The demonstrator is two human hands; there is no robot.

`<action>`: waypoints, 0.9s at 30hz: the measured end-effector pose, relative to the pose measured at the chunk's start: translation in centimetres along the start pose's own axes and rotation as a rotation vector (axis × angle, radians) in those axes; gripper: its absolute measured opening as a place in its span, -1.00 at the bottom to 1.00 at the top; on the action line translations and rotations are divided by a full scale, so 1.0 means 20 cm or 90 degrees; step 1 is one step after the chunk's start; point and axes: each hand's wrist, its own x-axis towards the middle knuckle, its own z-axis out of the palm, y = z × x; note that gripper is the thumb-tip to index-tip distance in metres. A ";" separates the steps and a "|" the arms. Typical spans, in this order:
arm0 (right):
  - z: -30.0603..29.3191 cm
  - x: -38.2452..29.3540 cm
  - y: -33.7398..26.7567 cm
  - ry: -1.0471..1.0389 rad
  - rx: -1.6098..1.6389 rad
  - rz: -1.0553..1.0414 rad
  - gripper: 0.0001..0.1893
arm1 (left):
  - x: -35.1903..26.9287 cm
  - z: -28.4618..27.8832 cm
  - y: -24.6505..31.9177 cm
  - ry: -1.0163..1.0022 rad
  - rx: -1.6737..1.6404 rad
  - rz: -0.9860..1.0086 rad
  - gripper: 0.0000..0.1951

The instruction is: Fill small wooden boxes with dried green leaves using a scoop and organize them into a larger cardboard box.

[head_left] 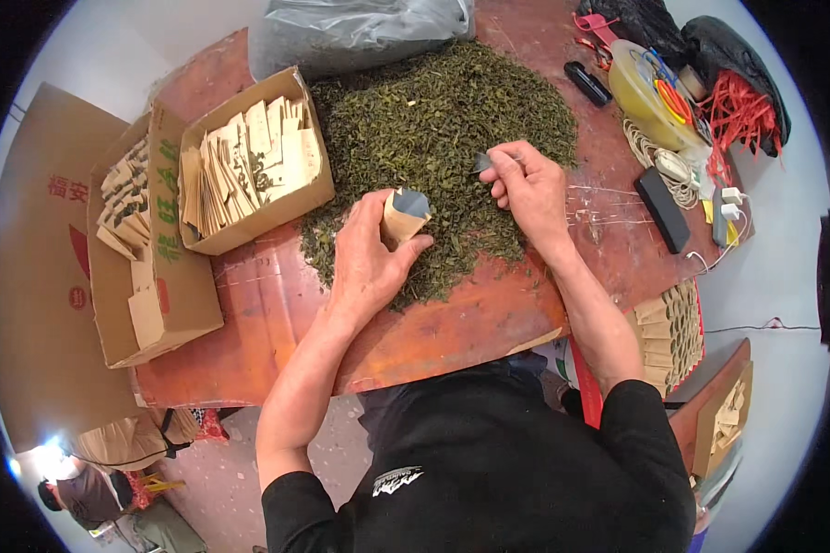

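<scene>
My left hand [368, 259] grips a small brown paper bag [400, 220], its mouth open upward and a grey lining showing inside. Between thumb and fingers of my right hand [526, 186] is a small dark, thin piece [483, 162], perhaps plastic or metal; most of it is hidden by the fingers. Both hands are over a wide heap of dried green leaves [429, 124], which look like tea, spread on a red-brown wooden table [415, 352]. To the left, a cardboard box [270, 211] holds many flat paper bags [221, 176].
A second carton [187, 297] with paper bags stands at the table's left edge. Behind the heap lies a large clear plastic sack [366, 34]. At right are a yellow bowl [633, 90], a black phone-like object [662, 211], chargers [731, 204] and red plastic strips [743, 107]. Another person [90, 491] is lower left.
</scene>
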 end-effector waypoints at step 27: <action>-0.03 -0.05 -0.10 -0.035 0.191 -0.013 -0.79 | -0.01 -0.02 0.00 0.020 -0.018 -0.035 -0.34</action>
